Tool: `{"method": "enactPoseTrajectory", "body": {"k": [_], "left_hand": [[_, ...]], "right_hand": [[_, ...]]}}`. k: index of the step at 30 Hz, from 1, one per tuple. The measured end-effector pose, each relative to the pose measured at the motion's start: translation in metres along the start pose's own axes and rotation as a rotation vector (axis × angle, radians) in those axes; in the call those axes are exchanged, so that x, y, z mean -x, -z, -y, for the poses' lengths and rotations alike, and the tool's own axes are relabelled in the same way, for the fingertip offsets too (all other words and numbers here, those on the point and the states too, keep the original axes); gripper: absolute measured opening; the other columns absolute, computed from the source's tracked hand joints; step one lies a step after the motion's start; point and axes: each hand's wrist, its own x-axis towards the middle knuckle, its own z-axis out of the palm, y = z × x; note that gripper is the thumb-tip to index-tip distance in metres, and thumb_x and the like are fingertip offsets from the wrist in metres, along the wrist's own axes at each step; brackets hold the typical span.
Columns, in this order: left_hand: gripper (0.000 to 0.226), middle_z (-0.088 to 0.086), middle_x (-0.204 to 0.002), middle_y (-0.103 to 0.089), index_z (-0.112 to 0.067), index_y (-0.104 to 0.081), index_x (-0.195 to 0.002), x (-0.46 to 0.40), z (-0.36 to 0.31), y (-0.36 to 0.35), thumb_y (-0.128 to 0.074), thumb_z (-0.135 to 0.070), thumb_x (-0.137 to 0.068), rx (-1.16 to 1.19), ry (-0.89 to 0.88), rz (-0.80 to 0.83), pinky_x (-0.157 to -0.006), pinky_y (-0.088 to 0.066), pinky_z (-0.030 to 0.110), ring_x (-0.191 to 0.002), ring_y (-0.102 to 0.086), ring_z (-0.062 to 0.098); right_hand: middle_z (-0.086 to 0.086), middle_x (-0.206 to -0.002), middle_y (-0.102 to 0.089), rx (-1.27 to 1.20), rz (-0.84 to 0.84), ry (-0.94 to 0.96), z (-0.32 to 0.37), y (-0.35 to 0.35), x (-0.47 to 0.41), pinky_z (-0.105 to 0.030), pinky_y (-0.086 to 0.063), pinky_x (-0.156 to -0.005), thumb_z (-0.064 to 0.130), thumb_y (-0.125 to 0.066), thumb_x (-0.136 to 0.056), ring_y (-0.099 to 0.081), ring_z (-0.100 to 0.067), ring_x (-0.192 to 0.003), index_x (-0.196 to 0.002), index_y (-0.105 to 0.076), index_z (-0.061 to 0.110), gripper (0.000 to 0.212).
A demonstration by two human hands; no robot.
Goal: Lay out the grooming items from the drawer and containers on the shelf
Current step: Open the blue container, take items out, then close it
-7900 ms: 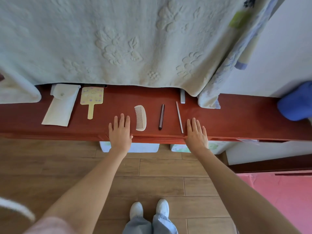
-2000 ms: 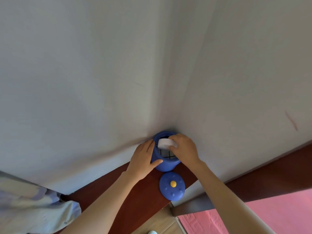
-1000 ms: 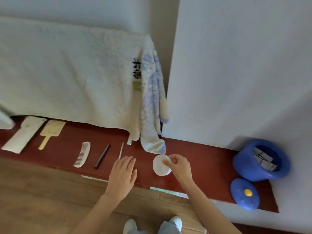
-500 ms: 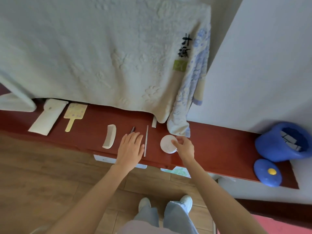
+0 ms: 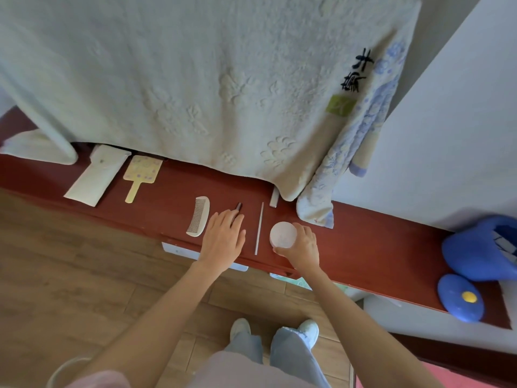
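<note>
Right hand [image 5: 300,247] grips the round white jar [image 5: 283,234] on the shelf [image 5: 377,256], just right of the thin white stick [image 5: 259,228]. Left hand [image 5: 223,236] lies flat, fingers spread, covering the dark pencil [image 5: 238,206]. Risk: jar sits near the front edge; a nudge could tip it off.

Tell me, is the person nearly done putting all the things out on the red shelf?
Partly. A white pouch, a yellow paddle mirror, a comb, a dark stick and a thin white stick already lie in a row. The right hand is setting down a round white jar; the left hand rests flat. The open blue pot still holds things.
</note>
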Motion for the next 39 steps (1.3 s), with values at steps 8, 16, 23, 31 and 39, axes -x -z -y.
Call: {"method": "enactPoseTrajectory", "body": {"k": [8,16,23,31,39], "left_hand": [[0.034,0.014,-0.119,-0.061,-0.002,-0.06,-0.118,-0.003,0.007,0.001,-0.059,-0.02,-0.089,-0.005,-0.022,-0.022,-0.098,-0.045,0.049,-0.113,-0.056,0.03],[0.037,0.015,-0.12,-0.062,-0.002,-0.061,-0.119,-0.017,-0.025,-0.01,-0.063,-0.02,-0.086,-0.032,-0.141,-0.012,-0.1,-0.044,0.049,-0.116,-0.056,0.033],[0.037,0.013,-0.119,-0.062,-0.003,-0.062,-0.116,-0.034,-0.103,-0.025,-0.067,-0.016,-0.082,0.062,-0.272,0.017,-0.098,-0.045,0.049,-0.114,-0.057,0.031],[0.032,0.013,-0.115,-0.064,-0.002,-0.063,-0.115,-0.045,-0.195,-0.051,-0.054,-0.021,-0.09,0.111,-0.468,0.049,-0.093,-0.048,0.046,-0.108,-0.06,0.028],[0.033,0.012,-0.12,-0.062,-0.005,-0.061,-0.119,-0.077,-0.298,-0.075,-0.059,-0.02,-0.089,0.125,-0.635,0.119,-0.098,-0.046,0.048,-0.114,-0.057,0.028]], "right_hand": [[-0.004,-0.133,-0.047,-0.021,-0.028,0.039,-0.001,0.003,-0.008,-0.039,-0.039,-0.099,0.046,-0.083,-0.063,-0.041,-0.024,-0.121,-0.135,-0.042,0.016,0.089],[-0.004,-0.135,-0.053,0.126,-0.183,0.231,-0.034,0.032,0.012,-0.04,-0.042,-0.103,0.05,-0.059,-0.087,-0.043,-0.022,-0.128,-0.134,-0.049,0.013,0.06],[-0.003,-0.111,-0.067,0.2,-0.591,0.259,-0.094,0.091,0.045,-0.04,-0.047,-0.093,0.025,-0.051,-0.092,-0.055,-0.023,-0.117,-0.108,-0.067,0.01,0.027],[-0.002,-0.106,-0.068,0.2,-0.77,0.064,-0.166,0.129,0.087,-0.038,-0.045,-0.093,0.019,-0.051,-0.09,-0.056,-0.021,-0.111,-0.104,-0.069,0.01,0.024],[-0.003,-0.105,-0.067,0.166,-0.819,-0.132,-0.236,0.163,0.103,-0.037,-0.046,-0.09,0.019,-0.049,-0.09,-0.058,-0.021,-0.109,-0.103,-0.069,0.01,0.025]]}}
